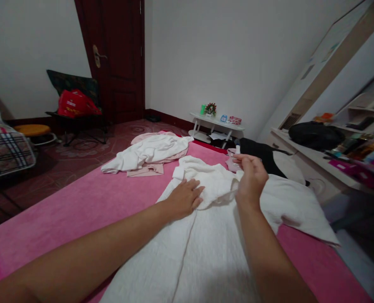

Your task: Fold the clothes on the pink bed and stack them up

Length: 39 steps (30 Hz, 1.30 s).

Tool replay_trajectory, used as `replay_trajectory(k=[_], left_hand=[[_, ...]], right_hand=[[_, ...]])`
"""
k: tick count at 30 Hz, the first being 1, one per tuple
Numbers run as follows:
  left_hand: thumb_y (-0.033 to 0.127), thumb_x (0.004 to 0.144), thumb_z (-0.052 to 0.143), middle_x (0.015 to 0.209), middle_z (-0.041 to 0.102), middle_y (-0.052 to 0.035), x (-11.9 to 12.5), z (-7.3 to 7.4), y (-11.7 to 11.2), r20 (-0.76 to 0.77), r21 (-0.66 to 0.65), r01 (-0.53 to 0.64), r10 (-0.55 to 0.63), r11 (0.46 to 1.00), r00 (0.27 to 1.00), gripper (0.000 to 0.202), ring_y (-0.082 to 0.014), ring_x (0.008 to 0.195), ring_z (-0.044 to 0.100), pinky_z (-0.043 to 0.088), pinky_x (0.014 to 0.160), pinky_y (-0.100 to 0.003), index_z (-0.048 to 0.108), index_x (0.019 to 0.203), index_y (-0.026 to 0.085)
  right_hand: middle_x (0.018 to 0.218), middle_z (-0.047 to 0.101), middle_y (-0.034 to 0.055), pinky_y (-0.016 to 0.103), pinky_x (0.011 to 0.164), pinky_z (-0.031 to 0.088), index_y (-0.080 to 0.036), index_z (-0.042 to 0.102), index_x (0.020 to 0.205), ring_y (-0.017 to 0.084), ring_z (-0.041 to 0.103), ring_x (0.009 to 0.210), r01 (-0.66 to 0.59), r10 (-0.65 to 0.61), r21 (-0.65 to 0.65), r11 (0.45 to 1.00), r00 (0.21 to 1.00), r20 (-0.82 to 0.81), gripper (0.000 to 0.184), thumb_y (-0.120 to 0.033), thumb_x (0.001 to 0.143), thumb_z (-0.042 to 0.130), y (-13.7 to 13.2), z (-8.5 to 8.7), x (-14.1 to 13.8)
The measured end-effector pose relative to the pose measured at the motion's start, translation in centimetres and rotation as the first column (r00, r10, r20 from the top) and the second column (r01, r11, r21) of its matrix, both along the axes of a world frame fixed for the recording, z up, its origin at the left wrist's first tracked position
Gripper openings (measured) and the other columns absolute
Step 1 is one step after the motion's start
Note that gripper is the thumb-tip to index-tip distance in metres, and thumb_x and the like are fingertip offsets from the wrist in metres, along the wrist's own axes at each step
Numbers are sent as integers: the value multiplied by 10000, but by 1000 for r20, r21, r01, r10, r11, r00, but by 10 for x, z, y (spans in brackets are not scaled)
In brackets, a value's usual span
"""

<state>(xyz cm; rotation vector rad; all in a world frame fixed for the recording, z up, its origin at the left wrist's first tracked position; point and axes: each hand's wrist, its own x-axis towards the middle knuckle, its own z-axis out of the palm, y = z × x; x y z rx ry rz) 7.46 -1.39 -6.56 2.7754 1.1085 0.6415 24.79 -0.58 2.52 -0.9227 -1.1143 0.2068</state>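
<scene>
A white long-sleeved shirt point(215, 235) is spread across the pink bed cover, its lower part nearest me and one sleeve reaching out to the right. On its upper part, a piece of the fabric lies folded over. My left hand point(185, 198) rests flat on that folded part, fingers spread. With fingertips pinched together, my right hand point(252, 179) holds a raised edge of the same white fabric slightly above the bed. The exact part of the shirt in the pinch is hard to make out.
Another white garment point(155, 149) lies over pink clothing point(145, 170) at the bed's far left. Dark clothing point(258, 153) lies at the far right, beside a cluttered desk point(313, 162). Beyond the bed point(79, 214) stand a small white table point(218, 122) and a chair with a red bag point(76, 103).
</scene>
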Motion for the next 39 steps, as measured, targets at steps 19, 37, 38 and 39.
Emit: replay_trajectory(k=[19,37,38,39], left_hand=[[368,941,430,1424,463,-139,-2,0,-1,58,3,-11,11,1000,998,426,-314,1319,416,294,1103,-529,544,1301,173],[7,643,593,988,672,-78,-70,-6,82,609,-371,64,190,926,770,615,-176,895,633,495,818,-309,492,1242,104],[40,649,619,936,669,-61,-67,-6,82,607,-365,39,206,930,768,537,-163,832,627,493,763,-284,534,1175,100],[64,651,632,880,662,-43,-65,-5,80,600,-359,7,226,933,768,445,-149,771,613,482,711,-261,574,1092,98]], right_hand=[[879,729,66,362,784,493,-220,732,828,234,670,854,3,381,-596,803,767,517,318,-416,826,482,46,-45,-20],[956,735,78,403,938,456,-169,738,845,237,654,944,-219,321,-484,847,937,139,250,-302,662,633,75,-109,9],[960,734,77,403,939,456,-170,738,844,237,653,951,-219,323,-483,848,936,142,247,-302,664,632,75,-109,9],[963,734,76,403,939,457,-172,737,843,236,652,955,-220,324,-482,848,935,143,245,-302,666,630,74,-109,9]])
